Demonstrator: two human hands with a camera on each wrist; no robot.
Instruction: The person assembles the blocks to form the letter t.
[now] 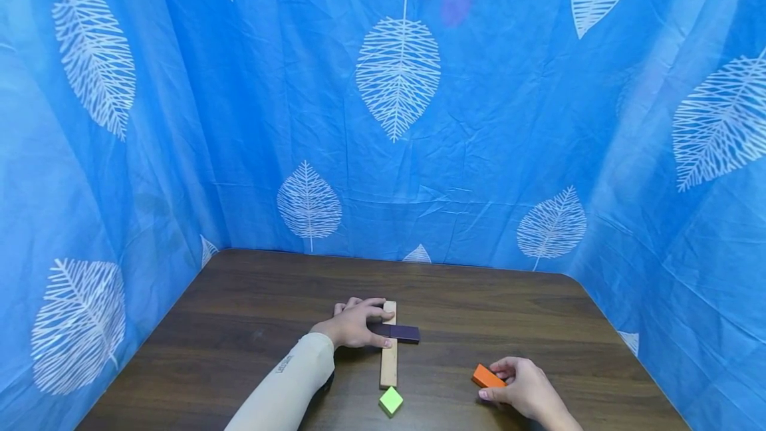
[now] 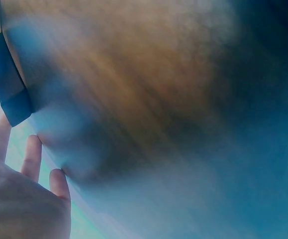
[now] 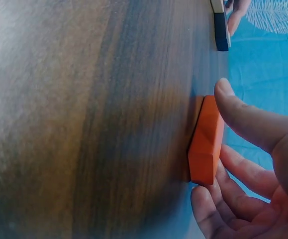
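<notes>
In the head view, my left hand (image 1: 358, 326) is over a cross-like layout of flat blocks, its fingers spread. Its thumb touches a lower pale wooden block (image 1: 389, 368) and its index finger lies by an upper pale wooden block (image 1: 390, 308). Between them is a dark purple block (image 1: 405, 333), partly hidden by the hand. The left wrist view shows the dark block (image 2: 9, 79) with several fingers beyond it. On the right, my right hand (image 1: 523, 388) holds an orange block (image 1: 489, 376) between thumb and fingers, low at the tabletop.
A light green block (image 1: 391, 402) lies just below the lower wooden block. The dark brown wooden table (image 1: 269, 291) extends around the blocks to rounded far corners. Blue curtains (image 1: 395, 185) with white leaf prints hang behind and along both sides.
</notes>
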